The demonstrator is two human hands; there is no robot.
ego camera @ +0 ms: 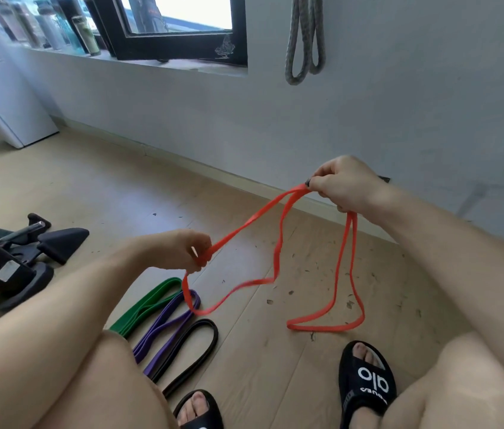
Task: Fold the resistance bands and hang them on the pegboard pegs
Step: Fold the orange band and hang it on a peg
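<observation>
A long orange resistance band (278,243) hangs in loops between my hands above the wooden floor. My right hand (343,184) pinches one bend of it at the upper right, and a long loop droops from under that hand to the floor. My left hand (189,250) grips another part lower and to the left. On the floor below my left hand lie a green band (147,306), a purple band (167,325) and a black band (192,351), side by side. A grey band (305,41) hangs folded on the wall at the top. No pegboard is in view.
A black equipment base (28,252) sits on the floor at the left. A white cabinet (6,97) stands at the far left under a windowsill with bottles (59,29). My feet in black slides (368,382) are at the bottom. Small debris dots the floor.
</observation>
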